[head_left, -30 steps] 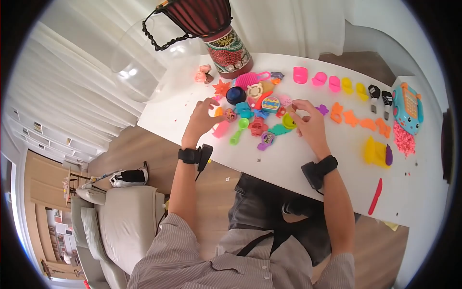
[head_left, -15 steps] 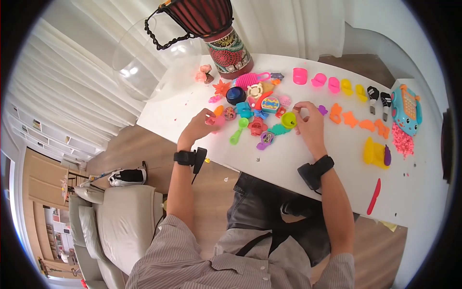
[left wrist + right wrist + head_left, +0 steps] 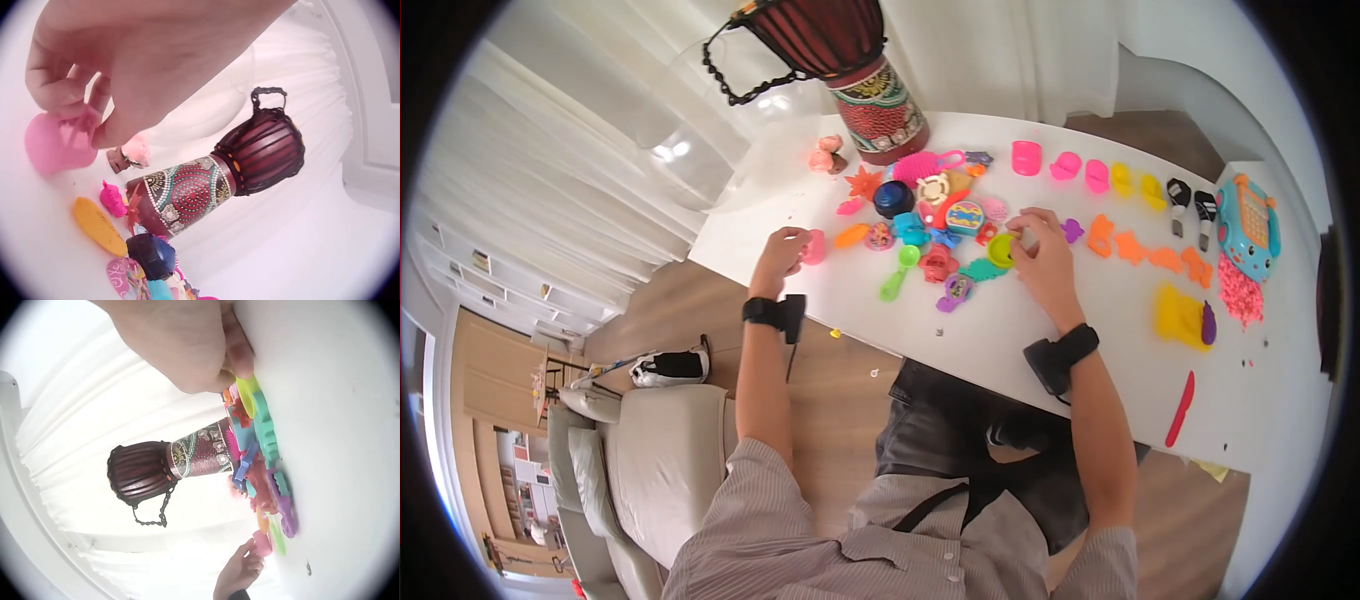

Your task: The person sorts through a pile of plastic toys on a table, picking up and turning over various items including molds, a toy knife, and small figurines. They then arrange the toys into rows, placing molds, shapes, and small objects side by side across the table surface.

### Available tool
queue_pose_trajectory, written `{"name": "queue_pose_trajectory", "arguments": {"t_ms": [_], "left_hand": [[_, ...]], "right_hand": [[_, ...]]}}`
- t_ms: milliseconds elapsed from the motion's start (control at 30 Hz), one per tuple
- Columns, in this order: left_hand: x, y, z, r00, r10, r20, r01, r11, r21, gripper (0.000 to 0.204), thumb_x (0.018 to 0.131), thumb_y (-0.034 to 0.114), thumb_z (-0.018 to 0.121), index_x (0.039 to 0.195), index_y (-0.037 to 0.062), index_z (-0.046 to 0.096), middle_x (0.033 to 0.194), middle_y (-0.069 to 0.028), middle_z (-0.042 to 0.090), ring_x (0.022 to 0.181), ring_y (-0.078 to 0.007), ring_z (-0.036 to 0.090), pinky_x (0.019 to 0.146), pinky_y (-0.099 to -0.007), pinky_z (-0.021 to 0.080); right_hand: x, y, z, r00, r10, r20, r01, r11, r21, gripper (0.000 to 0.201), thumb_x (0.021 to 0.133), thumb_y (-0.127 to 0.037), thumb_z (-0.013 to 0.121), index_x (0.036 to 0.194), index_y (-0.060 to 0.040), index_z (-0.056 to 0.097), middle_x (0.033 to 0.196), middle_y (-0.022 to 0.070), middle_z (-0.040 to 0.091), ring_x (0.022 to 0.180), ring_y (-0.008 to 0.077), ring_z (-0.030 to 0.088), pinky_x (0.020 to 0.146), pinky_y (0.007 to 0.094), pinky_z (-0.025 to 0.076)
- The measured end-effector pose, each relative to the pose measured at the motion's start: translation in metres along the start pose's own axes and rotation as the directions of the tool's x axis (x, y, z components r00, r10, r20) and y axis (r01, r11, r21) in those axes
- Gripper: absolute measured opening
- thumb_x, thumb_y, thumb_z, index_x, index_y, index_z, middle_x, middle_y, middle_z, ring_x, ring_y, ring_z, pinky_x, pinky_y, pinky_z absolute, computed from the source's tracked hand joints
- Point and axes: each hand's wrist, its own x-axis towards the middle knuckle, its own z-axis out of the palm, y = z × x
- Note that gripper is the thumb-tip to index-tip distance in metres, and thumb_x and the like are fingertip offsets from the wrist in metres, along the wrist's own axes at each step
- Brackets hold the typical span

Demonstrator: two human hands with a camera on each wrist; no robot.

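Observation:
My left hand (image 3: 778,262) pinches a pink piece (image 3: 813,247) at the left of the toy pile. In the left wrist view the thumb and fingers hold the upper edge of this translucent pink piece (image 3: 57,147). My right hand (image 3: 1048,265) is at the pile's right side, with finger and thumb pinching the rim of a yellow-green cup (image 3: 1000,251); the right wrist view shows the fingertips on that cup (image 3: 247,394). Between the hands lie an orange piece (image 3: 852,236), a green spoon (image 3: 892,285), a teal piece (image 3: 982,270) and a dark blue round piece (image 3: 893,199).
A carved drum (image 3: 880,110) stands behind the pile, beside pink flowers (image 3: 827,155). Along the right lie pink and yellow pieces, orange shapes (image 3: 1130,246), a yellow piece (image 3: 1178,313), a red knife (image 3: 1180,408) and a blue toy phone (image 3: 1246,230).
My left hand has taken hold of the pink piece and carried it leftward, apart from the pile and the orange piece. The right hand has stayed nearly in place by the yellow-green cup.

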Motion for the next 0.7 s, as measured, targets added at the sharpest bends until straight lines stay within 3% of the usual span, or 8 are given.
{"name": "queue_pose_trajectory", "arguments": {"t_ms": [133, 267, 300, 333, 367, 400, 600, 700], "left_hand": [[0.009, -0.01, 0.003, 1.0, -0.013, -0.004, 0.013, 0.997, -0.078, 0.033, 0.095, 0.025, 0.072, 0.12, 0.0039, 0.066, 0.083, -0.001, 0.064, 0.062, -0.006, 0.053, 0.049, -0.0226, 0.037], [0.011, -0.028, 0.018, 0.938, 0.33, 0.107, -0.334, 0.942, 0.023, 0.037, 0.1, 0.027, 0.065, 0.134, 0.0131, 0.059, 0.108, -0.0025, 0.07, 0.084, -0.0105, 0.062, 0.063, -0.0273, 0.049], [0.071, -0.074, -0.003, 0.813, 0.501, 0.297, -0.569, 0.793, 0.219, 0.033, 0.104, 0.02, 0.056, 0.136, 0.0129, 0.058, 0.112, -0.0036, 0.07, 0.088, -0.0111, 0.065, 0.062, -0.027, 0.05], [0.048, -0.055, 0.012, 0.852, 0.461, 0.248, -0.485, 0.873, 0.044, 0.033, 0.104, 0.013, 0.05, 0.136, 0.012, 0.058, 0.113, -0.0039, 0.071, 0.087, -0.0111, 0.065, 0.059, -0.0257, 0.049], [0.127, -0.11, -0.018, 0.82, 0.432, 0.376, -0.547, 0.785, 0.29, 0.032, 0.104, 0.016, 0.051, 0.135, 0.0137, 0.059, 0.112, -0.0055, 0.071, 0.083, -0.0108, 0.064, 0.056, -0.0253, 0.047], [0.087, -0.067, 0.001, 0.944, 0.259, 0.205, -0.312, 0.904, 0.294, 0.028, 0.106, 0.023, 0.052, 0.132, 0.0148, 0.061, 0.108, -0.0071, 0.069, 0.077, -0.0109, 0.061, 0.053, -0.0257, 0.046], [0.045, -0.022, 0.037, 0.984, 0.172, -0.035, -0.151, 0.932, 0.329, 0.035, 0.105, 0.027, 0.062, 0.138, 0.0198, 0.054, 0.108, -0.0153, 0.06, 0.086, -0.0207, 0.061, 0.062, -0.0316, 0.052], [0.06, -0.038, 0.028, 0.923, 0.381, 0.059, -0.336, 0.721, 0.606, 0.042, 0.103, 0.028, 0.066, 0.143, 0.0221, 0.055, 0.119, -0.0213, 0.056, 0.104, -0.0295, 0.06, 0.077, -0.0366, 0.055]], "right_hand": [[0.001, -0.005, -0.003, 0.996, 0.05, 0.072, -0.048, 0.998, -0.031, 0.029, 0.086, -0.002, 0.071, 0.113, -0.011, 0.069, 0.13, 0.0084, 0.06, 0.068, 0.0217, 0.07, 0.069, 0.0326, 0.058], [0.001, 0.024, 0.006, 0.986, -0.163, 0.014, 0.164, 0.979, -0.118, 0.037, 0.079, -0.002, 0.07, 0.114, -0.0149, 0.072, 0.128, 0.0112, 0.062, 0.109, 0.0312, 0.067, 0.085, 0.0428, 0.058], [0.004, 0.026, 0.004, 0.958, -0.279, 0.06, 0.285, 0.931, -0.228, 0.04, 0.078, 0.002, 0.07, 0.116, -0.0124, 0.073, 0.132, 0.0118, 0.058, 0.11, 0.0297, 0.066, 0.085, 0.0392, 0.059], [0.0, 0.017, -0.001, 0.982, -0.184, 0.048, 0.189, 0.973, -0.13, 0.042, 0.076, 0.001, 0.07, 0.116, -0.0124, 0.072, 0.129, 0.0129, 0.059, 0.119, 0.0338, 0.061, 0.093, 0.0426, 0.056], [-0.001, 0.018, 0.0, 0.976, -0.217, -0.002, 0.215, 0.965, -0.15, 0.039, 0.078, 0.001, 0.069, 0.115, -0.0117, 0.071, 0.128, 0.0127, 0.058, 0.107, 0.0331, 0.067, 0.086, 0.0402, 0.058], [-0.003, 0.013, -0.002, 0.989, -0.147, 0.013, 0.147, 0.981, -0.125, 0.037, 0.08, 0.0, 0.07, 0.115, -0.0119, 0.07, 0.129, 0.0115, 0.057, 0.098, 0.0308, 0.069, 0.083, 0.0396, 0.058], [-0.004, 0.008, -0.002, 0.997, -0.06, 0.044, 0.061, 0.998, -0.027, 0.029, 0.084, -0.002, 0.071, 0.111, -0.0131, 0.069, 0.13, 0.0078, 0.055, 0.076, 0.024, 0.07, 0.076, 0.0384, 0.058], [-0.004, 0.006, -0.002, 0.997, -0.048, 0.057, 0.05, 0.998, -0.035, 0.029, 0.084, -0.003, 0.071, 0.112, -0.014, 0.069, 0.13, 0.0072, 0.054, 0.076, 0.0236, 0.07, 0.075, 0.0387, 0.057]]}}
